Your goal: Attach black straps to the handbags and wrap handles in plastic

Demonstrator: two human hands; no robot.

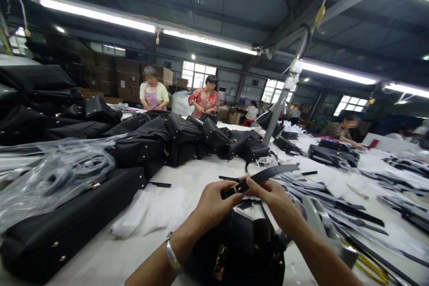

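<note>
A black strap (276, 171) with a gold-coloured buckle (231, 191) is held up in front of me between both hands. My left hand (214, 203) is closed around the buckle end, thumb and fingers pinching it. Beside it, my right hand (276, 199) grips the strap with the thumb on top, and the strap's free end curves up to the right. Directly below lies a black handbag (241, 250) with a gold-coloured clasp (219, 262), partly hidden by my hands and forearms.
Black bags (181, 136) are heaped across the table's left and back. Clear plastic wrapping (67, 174) covers one bag. Loose straps (355, 210) and a grey metal device (320, 221) lie to the right. A metal pole (278, 114) rises beyond my hands. Several people work farther back.
</note>
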